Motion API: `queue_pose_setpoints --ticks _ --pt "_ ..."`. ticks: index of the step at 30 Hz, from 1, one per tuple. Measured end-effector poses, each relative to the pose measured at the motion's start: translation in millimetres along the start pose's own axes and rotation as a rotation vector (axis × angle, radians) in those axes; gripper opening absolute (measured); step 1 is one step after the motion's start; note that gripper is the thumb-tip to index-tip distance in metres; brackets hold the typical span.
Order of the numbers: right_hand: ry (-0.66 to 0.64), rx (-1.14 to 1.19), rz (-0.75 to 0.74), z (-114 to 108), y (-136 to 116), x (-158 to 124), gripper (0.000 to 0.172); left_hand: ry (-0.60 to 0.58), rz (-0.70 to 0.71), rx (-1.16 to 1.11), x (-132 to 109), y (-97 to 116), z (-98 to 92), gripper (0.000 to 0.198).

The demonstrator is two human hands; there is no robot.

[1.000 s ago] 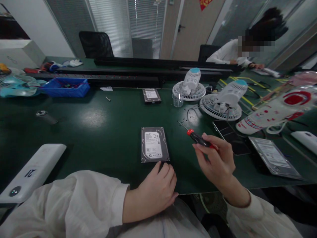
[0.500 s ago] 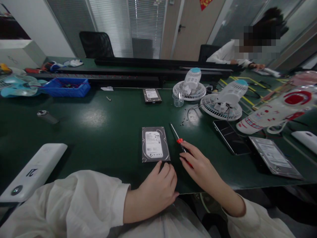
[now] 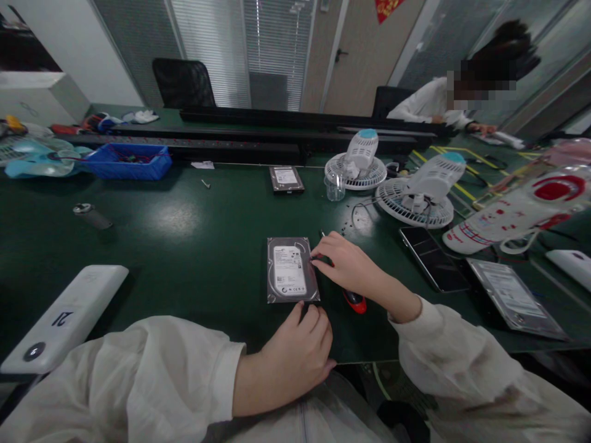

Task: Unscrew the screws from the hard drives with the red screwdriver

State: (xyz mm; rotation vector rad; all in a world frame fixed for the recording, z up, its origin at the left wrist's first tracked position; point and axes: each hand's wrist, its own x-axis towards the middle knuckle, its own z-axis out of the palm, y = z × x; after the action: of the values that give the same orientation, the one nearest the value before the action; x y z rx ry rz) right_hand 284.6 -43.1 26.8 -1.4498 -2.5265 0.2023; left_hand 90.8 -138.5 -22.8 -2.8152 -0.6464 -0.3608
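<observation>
A hard drive (image 3: 290, 271) lies label side up on the green table in front of me. My right hand (image 3: 344, 261) is at its right edge, thumb and forefinger brought close together there; whatever they pinch is too small or hidden to make out. Under and beside that hand lies a screwdriver with a black and red handle (image 3: 354, 301); its shaft is mostly covered by the fingers. My left hand (image 3: 295, 351) rests by the table's front edge, fingers loosely bent and apart, fingertips at the drive's near edge. It holds nothing that I can see.
Another hard drive (image 3: 286, 179) lies farther back, and one (image 3: 517, 298) at right beside a phone (image 3: 434, 258). White fan parts (image 3: 413, 200), a clear cup (image 3: 335, 186), tiny screws, a bottle (image 3: 512, 212), a blue bin (image 3: 129, 163) and a power bank (image 3: 67, 320) surround the area. A person sits opposite.
My right hand has let go of the screwdriver, leaving it on the table, and has moved up and left to the drive's right edge. My left hand stays in place.
</observation>
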Motion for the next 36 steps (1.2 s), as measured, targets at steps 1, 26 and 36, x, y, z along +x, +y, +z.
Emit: queue_pose_setpoints --ticks 1,26,36 --pt "-0.015 0.009 0.000 1 1 5 0.008 -0.007 0.001 0.000 0 0 -0.3 0.054" --pt "-0.073 0.236 0.040 9 10 13 0.009 0.003 0.009 -0.016 0 0 -0.6 0.054" --pt "0.153 0.175 0.317 -12 78 12 0.007 -0.020 0.022 -0.001 -2 1 0.2 0.054"
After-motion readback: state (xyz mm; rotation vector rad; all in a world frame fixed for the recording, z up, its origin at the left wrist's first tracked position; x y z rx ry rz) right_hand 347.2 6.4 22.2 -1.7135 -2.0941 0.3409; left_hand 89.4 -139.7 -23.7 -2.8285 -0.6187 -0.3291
